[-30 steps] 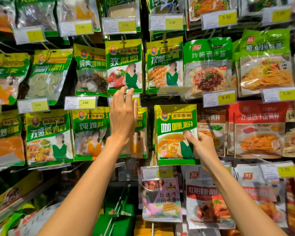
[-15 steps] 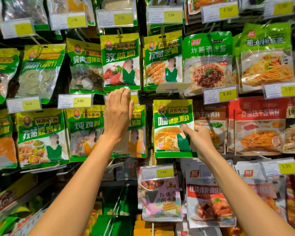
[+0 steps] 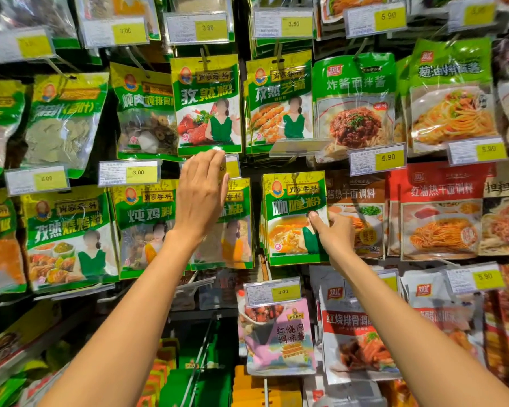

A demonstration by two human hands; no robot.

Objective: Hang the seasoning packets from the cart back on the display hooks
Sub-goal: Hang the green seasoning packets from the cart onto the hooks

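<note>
My right hand [image 3: 332, 233] pinches the right edge of a green and yellow curry powder packet [image 3: 291, 218], thumb on its front. The packet hangs at the front of a small stack in the middle row of the display. My left hand [image 3: 202, 195] is raised with fingers straight and together. Its fingertips touch the price tag holder [image 3: 231, 167] above a green seasoning packet [image 3: 235, 227] that the hand partly hides. Whether the curry packet's hole sits on its hook is hidden.
Rows of green seasoning packets [image 3: 206, 104] and red and white sauce pouches [image 3: 441, 212] hang on hooks all around, each row with yellow price tags [image 3: 388, 158]. A pink pouch [image 3: 279, 336] hangs below the curry packet. Green and orange goods fill the shelf at the bottom.
The left hand's fingers have closed together against the price tag holder. The right hand has lifted the curry packet slightly. The view has drawn nearer to the display.
</note>
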